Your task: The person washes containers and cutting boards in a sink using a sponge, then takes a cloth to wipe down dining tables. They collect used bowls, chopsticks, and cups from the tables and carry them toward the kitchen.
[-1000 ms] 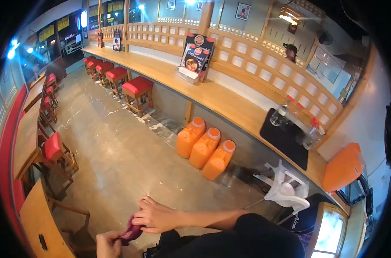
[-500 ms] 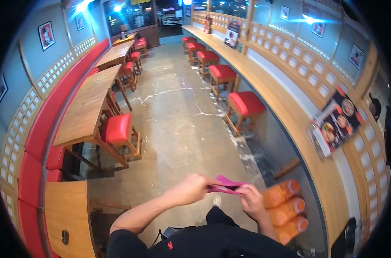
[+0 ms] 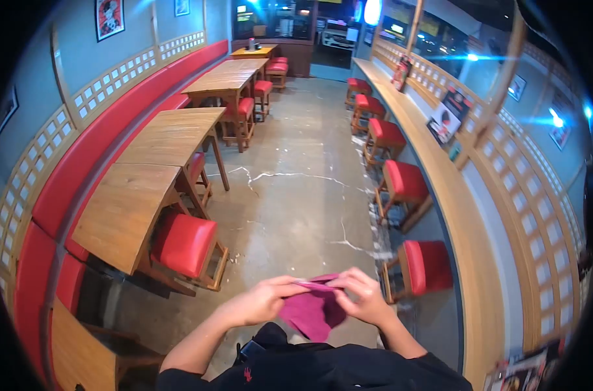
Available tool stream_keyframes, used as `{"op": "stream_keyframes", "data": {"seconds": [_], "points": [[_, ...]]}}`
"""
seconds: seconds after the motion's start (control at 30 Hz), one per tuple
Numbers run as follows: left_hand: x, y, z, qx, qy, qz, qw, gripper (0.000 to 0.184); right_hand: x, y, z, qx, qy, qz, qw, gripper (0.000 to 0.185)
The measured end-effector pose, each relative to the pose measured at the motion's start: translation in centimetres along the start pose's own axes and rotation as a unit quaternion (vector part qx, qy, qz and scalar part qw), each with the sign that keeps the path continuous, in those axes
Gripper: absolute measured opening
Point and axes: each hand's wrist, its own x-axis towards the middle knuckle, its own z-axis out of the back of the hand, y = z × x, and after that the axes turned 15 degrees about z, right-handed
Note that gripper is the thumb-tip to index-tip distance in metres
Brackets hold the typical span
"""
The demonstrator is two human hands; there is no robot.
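Observation:
A magenta cloth item [image 3: 307, 314] hangs in front of my black shirt at the bottom centre, stretched by its upper edge between both hands. My left hand [image 3: 262, 301] pinches its left end, fingers closed. On the right, the fingers of my right hand [image 3: 361, 296] are closed on the other end of that edge. Its lower part droops in a loose fold. The exact kind of item cannot be made out.
Wooden tables [image 3: 123, 212] and red stools [image 3: 184, 244] line the left, beside a red bench [image 3: 65, 186]. Along the right runs a wooden counter [image 3: 462, 225] with more stools [image 3: 428, 266] and a menu stand [image 3: 447, 117]. Cracked floor [image 3: 290, 195] lies between.
The view has swung left and further down the aisle; the orange jugs have left it. Both hands still hold the cloth item, which now hangs more unfolded between them.

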Motion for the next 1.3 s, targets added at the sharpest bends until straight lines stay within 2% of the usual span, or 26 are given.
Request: {"op": "stream_keyframes", "data": {"seconds": [0.13,0.23,0.33,0.4,0.43,0.53,0.57,0.6,0.67,0.77,0.87,0.9,1.0,1.1,1.17,1.27,1.3], "points": [[7.3,7.9,9.0,0.025,-0.077,0.077,0.994,0.048,11.3,-13.5,-4.9,0.038,0.1,0.144,0.984,0.026],[15.7,14.6,16.4,0.061,-0.105,0.09,0.989,0.044,17.9,-24.7,-8.8,0.089,0.083,0.136,0.983,0.026],[26.4,18.3,24.3,0.058,-0.102,0.071,0.991,0.043,24.8,-34.7,-10.6,0.165,0.026,0.061,0.984,0.018],[33.7,19.2,29.1,0.064,-0.07,0.07,0.993,0.044,28.6,-41.0,-10.8,0.15,0.002,0.028,0.988,0.018],[37.6,20.8,31.2,0.087,-0.06,0.035,0.994,0.044,30.3,-44.1,-10.3,0.143,-0.012,0.015,0.99,0.018],[49.0,22.1,36.8,0.068,0.018,0.043,0.997,0.036,35.1,-53.5,-8.4,0.124,-0.072,-0.028,0.989,0.02],[52.8,23.0,38.5,0.063,0.047,0.054,0.995,0.029,36.5,-57.0,-8.1,0.102,-0.089,-0.029,0.99,0.017],[57.1,25.3,39.9,0.064,0.067,0.015,0.996,0.027,37.9,-60.5,-7.9,0.092,-0.093,-0.059,0.99,0.016],[65.2,29.4,42.4,0.113,0.044,-0.038,0.992,0.025,40.5,-68.2,-8.0,0.077,-0.099,-0.087,0.988,0.016],[76.5,35.1,46.7,0.061,0.084,0.038,0.994,0.027,45.5,-79.3,-7.6,0.064,-0.087,-0.089,0.99,0.017],[86.4,37.6,53.9,0.093,0.066,0.017,0.993,0.033,54.6,-90.3,-4.8,0.07,-0.07,-0.077,0.992,0.018],[89.3,38.3,56.2,0.079,0.069,0.023,0.994,0.044,57.4,-93.3,-4.0,0.074,-0.064,-0.081,0.992,0.018],[96.3,39.6,63.3,0.059,0.06,0.036,0.996,0.042,67.2,-102.0,-2.6,0.103,-0.03,-0.049,0.993,0.02],[102.2,43.7,69.5,0.056,0.067,0.119,0.989,0.046,76.7,-111.5,-4.6,0.147,0.024,0.06,0.987,0.019],[106.7,46.7,73.5,0.025,0.05,0.128,0.99,0.049,82.0,-118.4,-6.4,0.17,0.075,0.11,0.976,0.024],[114.3,52.3,80.5,0.008,0.044,0.158,0.986,0.06,89.5,-128.4,-9.4,0.176,0.003,0.12,0.977,0.027],[116.9,54.1,83.2,0.011,0.033,0.154,0.987,0.062,91.4,-132.0,-10.0,0.167,-0.018,0.075,0.983,0.034]]}}
